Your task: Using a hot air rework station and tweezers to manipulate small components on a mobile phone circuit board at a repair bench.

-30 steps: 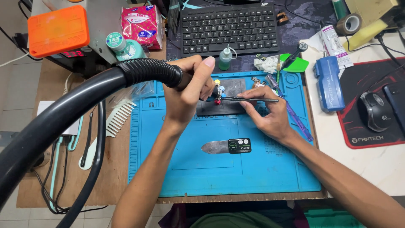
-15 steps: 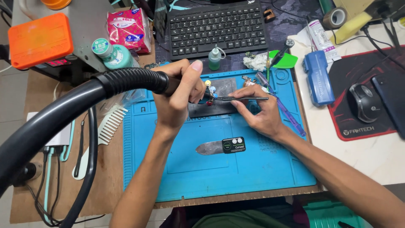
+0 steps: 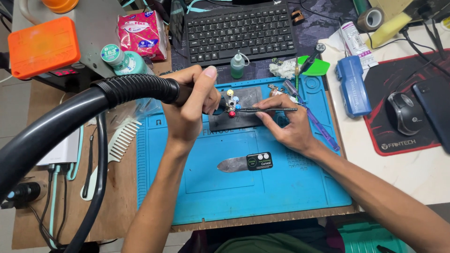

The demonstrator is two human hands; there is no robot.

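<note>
My left hand [image 3: 193,105] grips the black handle of a hot-air tool whose thick ribbed hose [image 3: 126,91] runs off to the left. Its nozzle points at a small part with coloured pins [image 3: 231,104] on a dark grey block [image 3: 236,115]. My right hand [image 3: 283,122] holds thin black tweezers [image 3: 267,109], with their tips at that same part. All of this sits on a blue work mat [image 3: 243,187]. A flat curved metal pry blade [image 3: 246,163] with a black grip lies on the mat in front of my hands.
A black keyboard [image 3: 239,30] lies behind the mat, with a small green bottle [image 3: 237,65] beside it. A blue device [image 3: 352,86], mouse [image 3: 402,112] and phone [image 3: 433,110] lie right. An orange box [image 3: 44,47], pink packet [image 3: 140,35] and white comb [image 3: 121,140] are left.
The view has shifted slightly. Both hands stay at the small part, the hot-air tool and the tweezers held much as before.
</note>
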